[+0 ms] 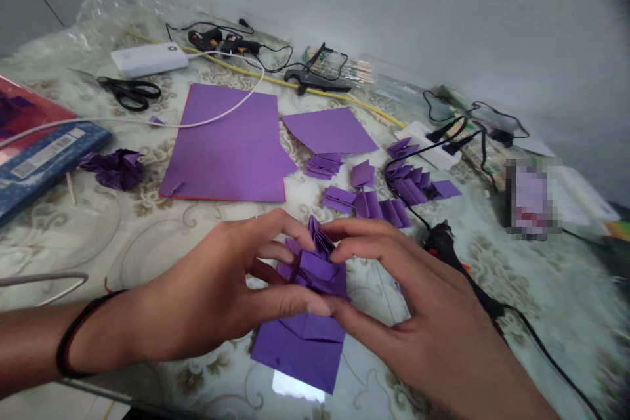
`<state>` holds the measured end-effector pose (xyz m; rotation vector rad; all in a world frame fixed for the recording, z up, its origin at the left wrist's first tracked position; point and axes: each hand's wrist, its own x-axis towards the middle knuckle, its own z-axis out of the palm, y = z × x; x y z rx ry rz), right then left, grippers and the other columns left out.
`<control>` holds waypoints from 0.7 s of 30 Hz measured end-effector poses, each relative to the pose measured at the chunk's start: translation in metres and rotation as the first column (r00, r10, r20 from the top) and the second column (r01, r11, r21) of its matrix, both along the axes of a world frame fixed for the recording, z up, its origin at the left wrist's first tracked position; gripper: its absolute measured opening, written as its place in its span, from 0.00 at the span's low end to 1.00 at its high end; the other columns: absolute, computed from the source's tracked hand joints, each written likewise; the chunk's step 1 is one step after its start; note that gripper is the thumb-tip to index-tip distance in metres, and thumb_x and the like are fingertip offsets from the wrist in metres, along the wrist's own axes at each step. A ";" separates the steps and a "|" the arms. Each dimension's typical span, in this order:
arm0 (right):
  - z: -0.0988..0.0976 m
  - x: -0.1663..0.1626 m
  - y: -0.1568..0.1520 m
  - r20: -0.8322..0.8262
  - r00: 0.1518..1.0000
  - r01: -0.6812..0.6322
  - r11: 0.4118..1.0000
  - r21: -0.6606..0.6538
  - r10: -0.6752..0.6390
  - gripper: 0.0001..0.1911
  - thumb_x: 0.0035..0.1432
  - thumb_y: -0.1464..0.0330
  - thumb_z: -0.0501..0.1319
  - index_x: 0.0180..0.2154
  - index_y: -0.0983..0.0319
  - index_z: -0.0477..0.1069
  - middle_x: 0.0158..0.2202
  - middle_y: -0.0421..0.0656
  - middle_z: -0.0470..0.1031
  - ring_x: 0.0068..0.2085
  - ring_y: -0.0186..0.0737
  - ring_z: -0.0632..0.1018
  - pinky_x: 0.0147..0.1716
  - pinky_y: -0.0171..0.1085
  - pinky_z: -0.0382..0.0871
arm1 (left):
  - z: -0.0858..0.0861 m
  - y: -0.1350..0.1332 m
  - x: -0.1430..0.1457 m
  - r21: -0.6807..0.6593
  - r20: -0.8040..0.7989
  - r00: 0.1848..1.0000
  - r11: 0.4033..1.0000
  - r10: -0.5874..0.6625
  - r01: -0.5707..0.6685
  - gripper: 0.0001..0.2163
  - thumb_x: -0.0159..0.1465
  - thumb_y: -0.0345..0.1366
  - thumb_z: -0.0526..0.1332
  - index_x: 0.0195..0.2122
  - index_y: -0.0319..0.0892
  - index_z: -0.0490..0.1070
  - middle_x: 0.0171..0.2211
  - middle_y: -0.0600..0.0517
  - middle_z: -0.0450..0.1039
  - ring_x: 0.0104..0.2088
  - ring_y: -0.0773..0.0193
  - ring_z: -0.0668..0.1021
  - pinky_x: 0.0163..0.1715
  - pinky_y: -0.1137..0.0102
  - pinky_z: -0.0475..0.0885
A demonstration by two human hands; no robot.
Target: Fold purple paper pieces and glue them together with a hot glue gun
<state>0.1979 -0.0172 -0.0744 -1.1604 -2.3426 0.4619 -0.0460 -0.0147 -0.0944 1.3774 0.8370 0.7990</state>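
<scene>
— Floral-patterned covering lay over the surface (147, 236), with a plain grey wall behind it. What occupied the foreground?
— Both hands met near the front edge. The left hand (211, 289) and the right hand (418, 315) held a pleated purple paper model (317, 266) between them, low over the surface.
— How did each grip stand?
— The left grip was closed on the model, thumb at its near edge and fingertips on its far side. The right grip pinched it likewise from the opposite side, and the two thumbs met at the front. A flat folded purple piece (300, 348) lay directly below the model, toward the wearer. Whether the two were joined could not be told.
— And beyond the hands?
— A large purple sheet (226, 144) lay mid-surface, with a smaller purple sheet (329, 130) just beside it and folded purple units (388, 203) in loose rows to the right. A black glue gun (445, 246) lay near the right hand. Scissors (128, 92) and a white power bank (148, 58) sat at the far left, with crumpled purple paper (115, 168) nearer.
</scene>
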 end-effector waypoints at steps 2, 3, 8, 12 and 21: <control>0.000 0.001 0.002 -0.005 1.000 -0.004 1.000 0.012 0.005 0.08 0.68 0.69 0.66 0.48 0.55 0.72 0.55 0.43 0.83 0.54 0.40 0.85 0.55 0.38 0.81 | -0.001 0.001 0.000 -0.007 0.016 1.000 1.000 -0.011 0.011 0.15 0.66 0.39 0.76 0.49 0.46 0.74 0.46 0.53 0.81 0.42 0.61 0.86 0.42 0.69 0.84; -0.001 0.000 0.002 -0.009 1.000 -0.004 1.000 0.026 0.004 0.08 0.69 0.70 0.66 0.48 0.55 0.73 0.54 0.43 0.84 0.53 0.39 0.85 0.55 0.37 0.81 | -0.002 0.001 0.000 0.008 0.005 1.000 1.000 -0.009 0.009 0.15 0.67 0.39 0.76 0.51 0.47 0.74 0.46 0.53 0.81 0.43 0.61 0.85 0.44 0.69 0.84; -0.005 -0.005 -0.003 -0.012 0.999 -0.028 0.985 0.170 0.031 0.09 0.70 0.75 0.65 0.50 0.59 0.74 0.51 0.46 0.84 0.52 0.39 0.85 0.56 0.36 0.80 | -0.007 -0.004 0.000 0.026 -0.009 1.000 0.999 0.022 -0.022 0.18 0.68 0.35 0.73 0.54 0.51 0.69 0.45 0.57 0.79 0.42 0.66 0.85 0.42 0.74 0.83; -0.003 -0.008 -0.006 0.065 0.997 -0.067 0.955 0.289 0.051 0.10 0.70 0.78 0.64 0.47 0.59 0.76 0.52 0.47 0.83 0.53 0.39 0.84 0.60 0.38 0.77 | 0.003 -0.002 -0.001 0.011 0.048 0.999 1.000 -0.005 0.005 0.17 0.70 0.33 0.71 0.55 0.50 0.68 0.46 0.55 0.79 0.46 0.65 0.85 0.45 0.74 0.84; -0.002 0.017 0.001 0.137 0.988 0.042 0.971 0.237 -0.076 0.05 0.74 0.68 0.63 0.43 0.56 0.78 0.49 0.41 0.87 0.45 0.41 0.88 0.46 0.38 0.80 | -0.005 0.000 -0.027 0.555 -0.390 0.921 0.794 -0.018 0.250 0.08 0.72 0.28 0.60 0.50 0.41 0.74 0.52 0.43 0.82 0.48 0.56 0.86 0.49 0.65 0.82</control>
